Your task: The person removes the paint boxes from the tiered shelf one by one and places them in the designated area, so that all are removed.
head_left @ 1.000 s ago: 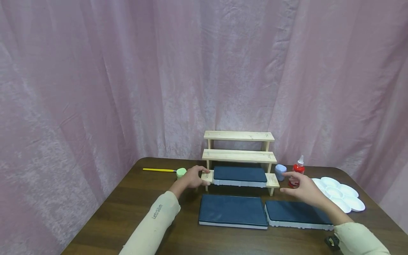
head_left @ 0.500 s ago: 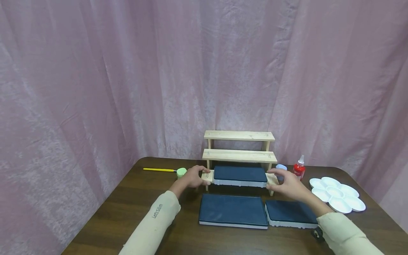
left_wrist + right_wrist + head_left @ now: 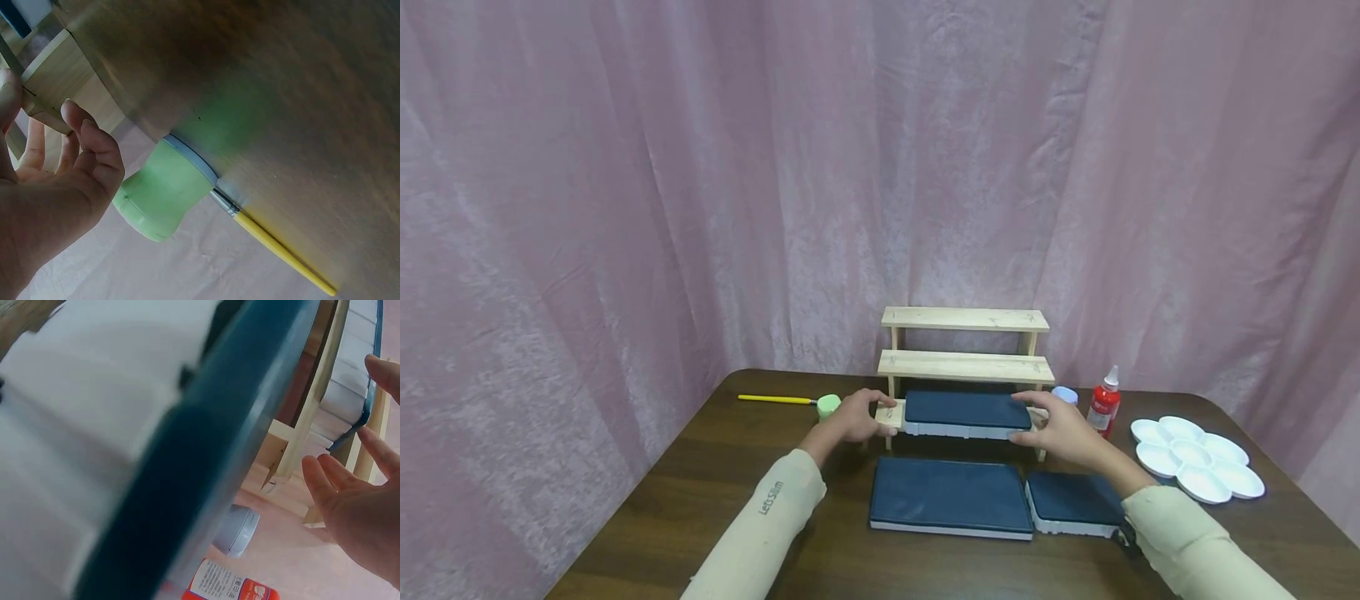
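Note:
A three-tier wooden stand [image 3: 966,365] stands at the table's back. On its lowest step lies a flat white box with a dark blue lid [image 3: 967,409]. My left hand [image 3: 853,417] grips the left end of that step; in the left wrist view its thumb and fingers lie round the wooden end [image 3: 47,115]. My right hand [image 3: 1067,429] is at the box's right end, thumb at the front and forefinger at the back corner. In the right wrist view its fingers are fairly straight, with fingertips at the corner of the box [image 3: 350,394].
Two more dark-lidded boxes lie in front, one larger [image 3: 951,496] and one smaller [image 3: 1071,500]. To the left are a yellow-handled brush [image 3: 775,399] and a green jar [image 3: 828,407]. At right stand a blue jar [image 3: 1064,396], red bottle [image 3: 1103,408] and white flower-shaped palette [image 3: 1197,458].
My right hand has moved left, from beside the red bottle across the step's right end to the box's edge. My left hand stays on the stand.

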A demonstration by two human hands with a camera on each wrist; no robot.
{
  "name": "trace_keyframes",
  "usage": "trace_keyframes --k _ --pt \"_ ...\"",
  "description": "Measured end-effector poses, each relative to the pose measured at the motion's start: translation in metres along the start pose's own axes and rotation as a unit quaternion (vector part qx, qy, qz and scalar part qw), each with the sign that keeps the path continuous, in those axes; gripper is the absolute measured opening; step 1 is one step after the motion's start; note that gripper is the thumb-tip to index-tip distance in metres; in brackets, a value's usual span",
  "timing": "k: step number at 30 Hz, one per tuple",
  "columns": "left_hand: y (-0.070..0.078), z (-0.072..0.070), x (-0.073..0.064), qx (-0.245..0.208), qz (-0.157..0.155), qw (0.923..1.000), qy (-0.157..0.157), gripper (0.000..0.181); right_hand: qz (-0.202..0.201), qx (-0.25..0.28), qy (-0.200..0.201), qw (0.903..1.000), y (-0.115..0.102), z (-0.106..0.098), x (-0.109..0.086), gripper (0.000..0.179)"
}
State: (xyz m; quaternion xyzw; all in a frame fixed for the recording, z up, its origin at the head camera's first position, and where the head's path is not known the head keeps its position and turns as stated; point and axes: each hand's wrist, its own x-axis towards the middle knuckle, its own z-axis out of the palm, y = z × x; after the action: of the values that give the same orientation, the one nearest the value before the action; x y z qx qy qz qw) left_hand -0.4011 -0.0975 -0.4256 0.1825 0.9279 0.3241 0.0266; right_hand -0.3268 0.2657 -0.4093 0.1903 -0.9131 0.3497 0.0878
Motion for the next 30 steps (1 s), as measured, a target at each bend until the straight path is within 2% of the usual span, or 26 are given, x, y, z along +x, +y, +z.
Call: trace_keyframes --k 12,22,30 --pt "0.001 -0.001 0.001 0.003 0.002 1.0000 0.000 0.046 -0.011 0.008 -0.018 0.9997 -0.003 0.004 0.007 0.066" --pt "0.001 0.000 0.000 -0.001 -0.004 1.0000 0.001 0.046 0.025 -0.012 -0.013 0.9995 -0.004 0.009 0.011 0.067" --pt "0.001 0.001 0.000 -0.004 -0.003 1.0000 0.000 0.047 0.045 0.009 -0.016 0.9988 -0.007 0.013 0.013 0.067"
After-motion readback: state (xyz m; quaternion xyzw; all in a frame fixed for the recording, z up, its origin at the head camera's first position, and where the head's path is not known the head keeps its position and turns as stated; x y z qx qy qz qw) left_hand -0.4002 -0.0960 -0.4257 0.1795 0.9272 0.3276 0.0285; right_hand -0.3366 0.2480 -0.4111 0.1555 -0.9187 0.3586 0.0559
